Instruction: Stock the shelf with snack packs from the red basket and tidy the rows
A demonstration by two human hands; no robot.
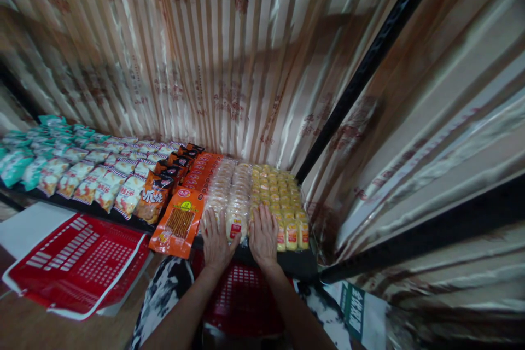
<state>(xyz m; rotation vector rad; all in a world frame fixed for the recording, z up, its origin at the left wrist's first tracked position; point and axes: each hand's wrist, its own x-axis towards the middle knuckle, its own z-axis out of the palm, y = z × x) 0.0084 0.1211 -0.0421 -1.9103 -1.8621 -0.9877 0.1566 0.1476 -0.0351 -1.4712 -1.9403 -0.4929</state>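
My left hand (216,240) lies with fingers stretched over the front of the rows of pale round wrapped snacks (221,185). On the other side, my right hand (263,234) rests flat, fingers extended, at the front where the pale rows meet the yellow wrapped snack cakes (274,188). Neither hand grasps anything. Left of my left hand, an orange packet of stick snacks (179,222) leans over the front edge of the black shelf (296,260), at the head of a row of like packets.
Brown-and-orange bags (152,197), white snack bags (109,186) and teal bags (18,167) fill the shelf leftward. A red basket (82,262) stands low left; another red basket (241,298) is below my arms. A black post (361,82) rises right, before pleated curtain-like sheeting (229,65).
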